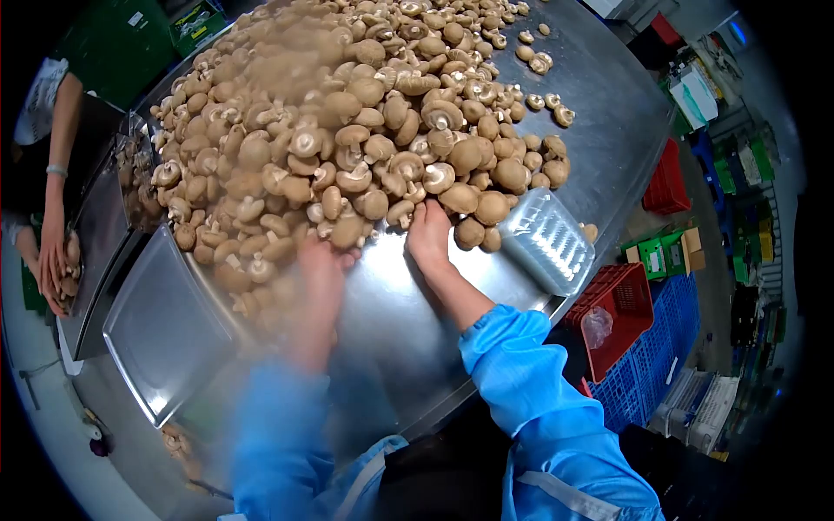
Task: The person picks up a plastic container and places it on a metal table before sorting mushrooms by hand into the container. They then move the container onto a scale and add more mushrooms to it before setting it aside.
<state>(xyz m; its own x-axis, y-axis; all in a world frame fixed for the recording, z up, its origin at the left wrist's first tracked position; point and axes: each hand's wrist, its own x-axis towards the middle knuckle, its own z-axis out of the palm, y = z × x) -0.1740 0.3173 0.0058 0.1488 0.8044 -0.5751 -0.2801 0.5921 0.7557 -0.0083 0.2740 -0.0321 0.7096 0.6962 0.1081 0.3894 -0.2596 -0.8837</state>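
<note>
A big heap of brown mushrooms (347, 122) covers the steel table (599, 130). My left hand (320, 273) is blurred by motion at the near edge of the heap; whether it holds anything cannot be made out. My right hand (428, 236) rests palm down on the table, its fingertips touching mushrooms at the heap's front edge. It holds nothing that I can see. Both arms wear blue sleeves. A clear plastic tray (546, 240) lies empty just right of my right hand.
A flat steel tray (165, 330) lies left of my arms. Another person's hands (54, 260) work with mushrooms at the far left. Red and blue crates (630, 321) stand off the table's right edge, with stacked boxes beyond them.
</note>
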